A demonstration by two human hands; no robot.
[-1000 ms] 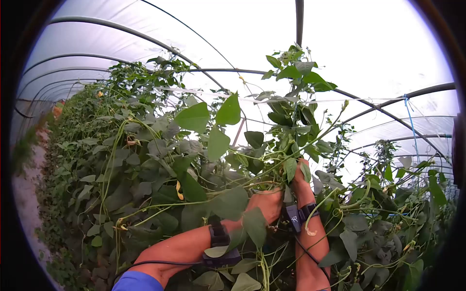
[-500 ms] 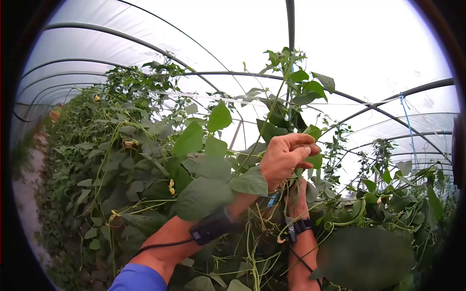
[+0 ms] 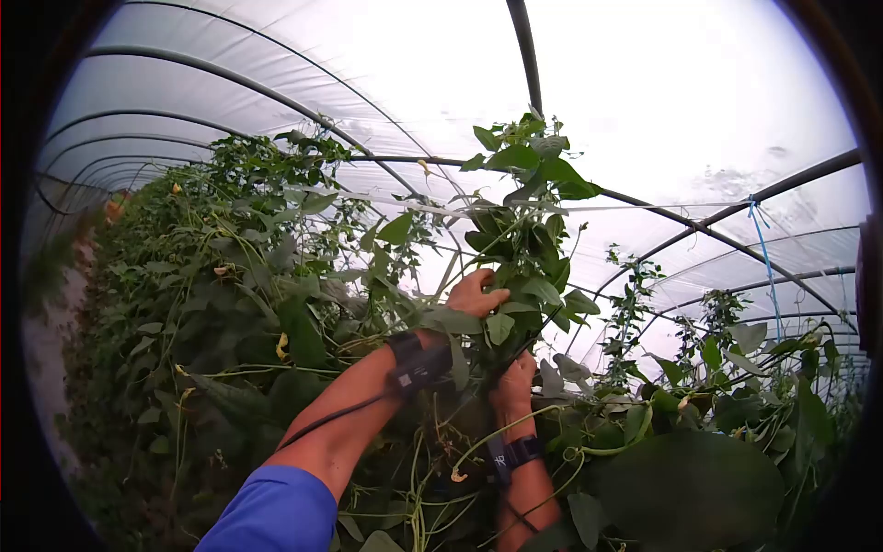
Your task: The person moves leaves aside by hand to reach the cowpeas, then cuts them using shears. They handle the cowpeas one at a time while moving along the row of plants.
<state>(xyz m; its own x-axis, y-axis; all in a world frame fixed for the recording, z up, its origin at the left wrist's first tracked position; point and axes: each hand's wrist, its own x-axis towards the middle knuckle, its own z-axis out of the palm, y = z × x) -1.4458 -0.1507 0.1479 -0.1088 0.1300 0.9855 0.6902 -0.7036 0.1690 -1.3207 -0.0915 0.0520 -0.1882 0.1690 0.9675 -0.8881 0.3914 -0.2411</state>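
My left hand (image 3: pixel 475 294) reaches in from the lower left with its thumb and fingers curled round the upright bean vine (image 3: pixel 529 241); leaves cover some fingertips. Lower and to the right, my right hand (image 3: pixel 515 382) is closed beside the base of the same leafy bunch; what lies inside it is hidden by leaves and stems. Black straps with small devices sit on both wrists. Thin stems and a pale curled flower (image 3: pixel 458 476) hang below the hands.
A dense row of climbing plants (image 3: pixel 184 304) runs away on the left beside a pale path (image 3: pixel 51 368). Dark hoops (image 3: pixel 230 83) carry the plastic cover. Blue twine (image 3: pixel 768 253) hangs at the right. A large blurred leaf (image 3: pixel 690 492) is near at lower right.
Both hands have moved left and appear lower, the left one turning from a raised pinch to a curl round the vine. The leafy top stands fuller and closer to the hands.
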